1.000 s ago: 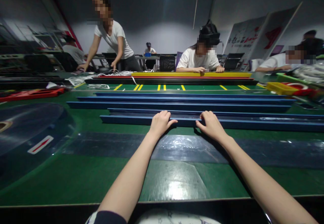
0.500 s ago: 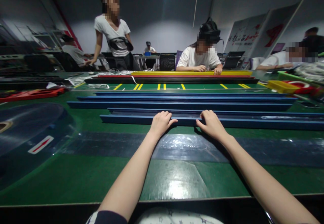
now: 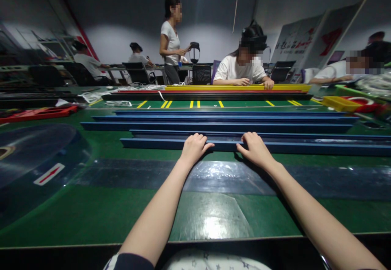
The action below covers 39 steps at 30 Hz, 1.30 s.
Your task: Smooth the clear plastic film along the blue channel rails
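Note:
A long blue channel [image 3: 226,145] lies crosswise on the green table [image 3: 146,217], its open side up. My left hand [image 3: 195,147] grips its near wall, fingers curled over the top edge and thumb on the outer face. A short way to the right, my right hand [image 3: 254,148] holds the same wall in a like manner. The fingertips of both hands are hidden inside the channel. Just beyond lie several more blue channels [image 3: 214,127], parallel to the first. Between my forearms and the channel stretches a clear plastic strip [image 3: 226,175].
At left, a large roll of clear film [image 3: 33,148] carries a red-arrow label [image 3: 49,174]. Black, red and yellow bars [image 3: 238,88] lie across the far side, where a seated co-worker [image 3: 241,68] rests both hands. A yellow tray [image 3: 340,104] sits at right.
My hands and the blue channel have stayed put. The standing person has moved right and now holds up a headset. The far yellow bar has shifted slightly right with the co-worker's hand.

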Motion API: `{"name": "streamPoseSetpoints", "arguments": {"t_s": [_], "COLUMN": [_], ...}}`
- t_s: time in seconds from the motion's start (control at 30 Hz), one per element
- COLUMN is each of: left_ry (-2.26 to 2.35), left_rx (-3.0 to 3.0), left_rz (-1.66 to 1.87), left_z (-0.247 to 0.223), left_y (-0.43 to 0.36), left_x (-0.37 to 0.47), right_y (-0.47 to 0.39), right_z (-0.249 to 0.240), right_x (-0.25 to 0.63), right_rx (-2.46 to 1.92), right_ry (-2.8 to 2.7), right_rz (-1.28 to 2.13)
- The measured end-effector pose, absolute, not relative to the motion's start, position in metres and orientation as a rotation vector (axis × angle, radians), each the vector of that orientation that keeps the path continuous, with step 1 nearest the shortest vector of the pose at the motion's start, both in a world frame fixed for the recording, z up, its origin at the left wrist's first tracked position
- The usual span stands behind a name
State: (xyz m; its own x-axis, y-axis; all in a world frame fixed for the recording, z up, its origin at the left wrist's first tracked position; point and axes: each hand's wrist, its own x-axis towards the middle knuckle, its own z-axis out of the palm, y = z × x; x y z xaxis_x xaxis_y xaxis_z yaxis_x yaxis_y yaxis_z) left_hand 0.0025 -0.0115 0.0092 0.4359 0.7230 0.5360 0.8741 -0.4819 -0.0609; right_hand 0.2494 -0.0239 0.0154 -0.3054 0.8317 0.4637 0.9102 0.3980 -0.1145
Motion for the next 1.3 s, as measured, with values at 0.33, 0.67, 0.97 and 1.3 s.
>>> {"name": "streamPoseSetpoints", "arguments": {"t_s": [0.33,0.67,0.97,1.3], "left_ry": [-1.364,-1.367,-1.356,-1.345], "left_rx": [-2.335,-2.338,-2.318,-2.314], "left_rz": [-0.609,-0.62,-0.597,-0.613], "left_z": [0.0086,0.0085,0.0082,0.0069], "left_y": [-0.0113,-0.0109,-0.0101,-0.0107], "left_x": [0.0029,0.0026,0.0028,0.0028], "right_y": [-0.0238,-0.0236,-0.023,-0.0234], "right_z": [0.0157,0.0159,0.0146,0.0147], "right_x": [0.2495,0.2499,0.2503,0.2499], "right_rx": [-1.485,-1.496,-1.483,-1.487], "right_ry": [-2.205,-2.214,-2.216,-2.209], "right_rz": [-0.226,-0.22,-0.25,-0.253]}}
